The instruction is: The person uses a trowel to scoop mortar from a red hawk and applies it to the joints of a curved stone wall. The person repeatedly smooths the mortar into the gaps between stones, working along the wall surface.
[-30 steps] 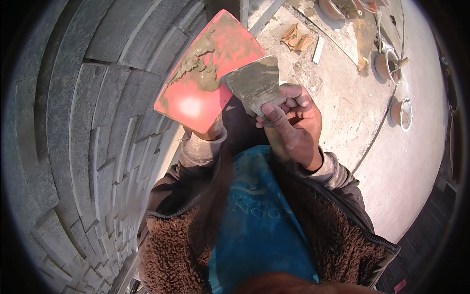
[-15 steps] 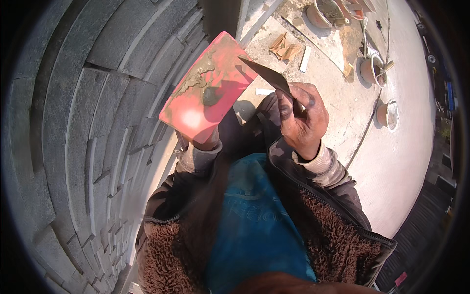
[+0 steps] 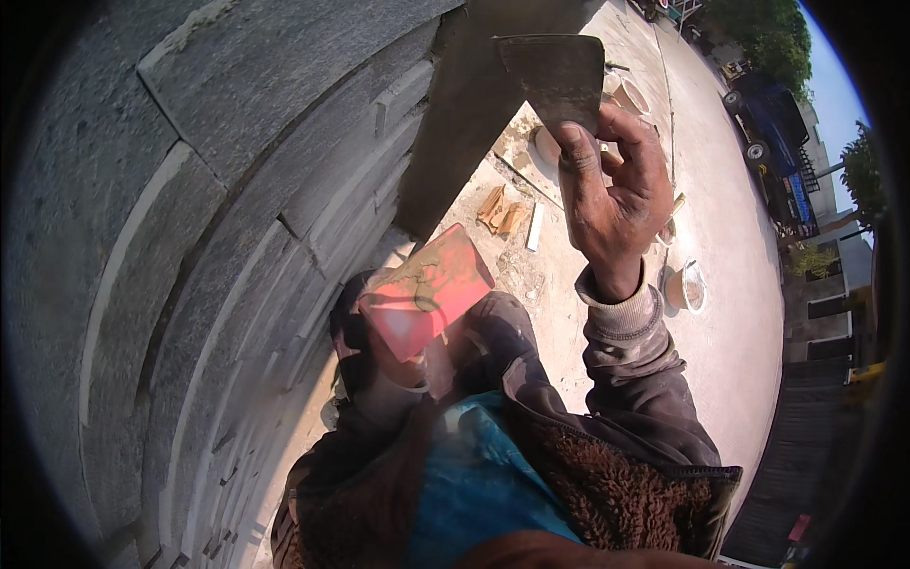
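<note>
Head view: blade [image 3: 555,81] high in the right hand [image 3: 618,194], pink board [image 3: 445,299] low at the left

The right hand is clamped on the blade's near end, thumb on the facing side and fingers curled behind. The blade stands well above the board, its far edge overlapping a dark upright band [image 3: 445,142] beside the stone wall [image 3: 218,275]; whether the two touch, I cannot tell. The board sits tilted above the person's lap, apart from the blade, with a smear of mortar [image 3: 424,273] on its upper face. Beneath it is the left hand [image 3: 390,364] (mostly hidden, so I cannot tell how its fingers close).

The blade looks thin, light and fairly stiff, perhaps springy toward its wide edge; the narrow end, where thumb and fingers already pinch, seems the best place to hold it. The board looks light and rigid, probably smooth enough to turn slippery where wet. It would best be supported from below near the middle, kept level so the soft mortar does not slide.

Beyond the right hand, a bucket [image 3: 690,287] stands on the pale floor [image 3: 725,256].
</note>
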Tool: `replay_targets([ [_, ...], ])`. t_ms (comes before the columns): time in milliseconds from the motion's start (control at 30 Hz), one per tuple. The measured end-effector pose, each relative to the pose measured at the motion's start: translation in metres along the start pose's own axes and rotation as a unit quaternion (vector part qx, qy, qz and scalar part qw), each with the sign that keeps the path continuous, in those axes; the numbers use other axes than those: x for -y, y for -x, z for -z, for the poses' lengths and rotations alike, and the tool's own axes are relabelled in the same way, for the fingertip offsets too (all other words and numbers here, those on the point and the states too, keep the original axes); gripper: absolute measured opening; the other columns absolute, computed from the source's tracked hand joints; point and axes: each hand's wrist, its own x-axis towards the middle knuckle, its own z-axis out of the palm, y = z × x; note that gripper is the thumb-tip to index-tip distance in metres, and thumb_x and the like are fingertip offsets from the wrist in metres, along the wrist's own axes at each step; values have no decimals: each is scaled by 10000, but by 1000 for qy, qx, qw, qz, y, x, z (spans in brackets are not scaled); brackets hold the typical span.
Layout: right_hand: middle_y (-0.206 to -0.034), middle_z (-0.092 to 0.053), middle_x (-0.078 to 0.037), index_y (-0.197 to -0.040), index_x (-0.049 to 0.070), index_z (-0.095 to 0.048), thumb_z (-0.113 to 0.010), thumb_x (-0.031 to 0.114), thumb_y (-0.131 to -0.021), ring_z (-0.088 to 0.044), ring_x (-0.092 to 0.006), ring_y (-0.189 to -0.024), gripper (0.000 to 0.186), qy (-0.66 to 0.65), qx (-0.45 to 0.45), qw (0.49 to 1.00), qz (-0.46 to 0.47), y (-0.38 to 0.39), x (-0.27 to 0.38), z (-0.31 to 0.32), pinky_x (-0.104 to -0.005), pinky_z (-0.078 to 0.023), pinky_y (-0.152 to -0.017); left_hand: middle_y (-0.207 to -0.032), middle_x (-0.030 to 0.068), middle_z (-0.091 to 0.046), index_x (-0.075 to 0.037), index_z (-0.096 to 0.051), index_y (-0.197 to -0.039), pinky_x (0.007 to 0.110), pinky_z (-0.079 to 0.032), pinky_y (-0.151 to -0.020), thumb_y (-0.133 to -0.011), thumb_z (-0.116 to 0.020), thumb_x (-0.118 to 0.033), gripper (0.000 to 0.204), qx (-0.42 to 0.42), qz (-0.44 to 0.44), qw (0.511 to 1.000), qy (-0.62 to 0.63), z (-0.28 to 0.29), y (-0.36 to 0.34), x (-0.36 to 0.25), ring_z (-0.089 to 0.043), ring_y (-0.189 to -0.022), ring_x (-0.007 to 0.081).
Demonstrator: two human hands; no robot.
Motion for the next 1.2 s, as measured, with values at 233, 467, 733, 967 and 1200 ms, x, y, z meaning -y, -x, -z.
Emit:
replay_targets([
  [233,-946,-670,-67,-1118,-21,-645,-792,118,-928,-661,-98,-769,278,-156,-104,974,-126,19,2,-57,-234,-557,-616,-1086,123,-686,-18,-650,-1132,413,-529,-859,-905,-731,-314,381,-52,199,951,233,18,-46,-51,-673,-959,266],
  [467,-865,-685,-44,-1066,-10,-607,-779,22,-922,-675,-90,-787,226,-92,-132,970,-182,39,4,-87,-205,-549,-716,-1286,129,-573,-10,-521,-1342,371,-532,-928,-964,-628,-504,631,-34,87,983,158,58,-15,-17,-616,-1140,206],
  [733,-853,-725,-65,-1009,-16,-637,-792,31,-914,-688,-75,-791,188,-21,-169,977,-128,23,-2,-92,-184,-543,-717,-1262,127,-518,-14,-514,-1289,366,-506,-923,-988,-634,-417,517,-119,107,961,227,50,-21,-29,-585,-1120,225],
  [967,-853,-754,-101,-1011,-31,-640,-778,17,-918,-714,-91,-793,173,-67,-174,975,-119,9,0,-100,-189,-549,-715,-1181,118,-549,-15,-538,-1226,361,-495,-888,-996,-646,-356,425,-142,134,955,224,47,-12,-32,-589,-1065,234],
  [1200,-837,-752,-84,-1009,-28,-643,-773,17,-921,-716,-94,-788,163,33,-152,981,-112,12,-4,-97,-184,-544,-701,-1167,132,-569,-13,-581,-1175,377,-482,-836,-975,-671,-338,392,-143,58,975,157,37,-35,-35,-589,-1030,263],
])
